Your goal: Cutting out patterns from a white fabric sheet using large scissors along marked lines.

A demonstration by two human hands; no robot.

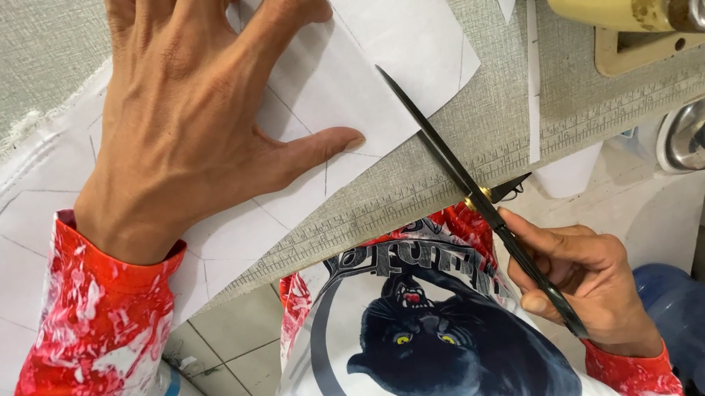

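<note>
Just above and to the left of the right hand [590,276], a sheet of white fabric [332,61] marked with thin pencilled lines lies flat on the grey table [571,100]. The right hand is curled shut around the handles of a pair of black scissors [482,206], whose long closed-looking blades run up and leftward from the grip, the tip resting at the fabric's lower right edge. This hand sits off the table's front edge, wrist low, fingers wrapped through the handles and thumb on top. Further left of the grip, the left hand [189,101] lies palm down on the fabric, fingers spread and thumb stretched toward the blades, pressing the sheet flat without gripping it. Both wrists wear red-and-white sleeves [79,360].
</note>
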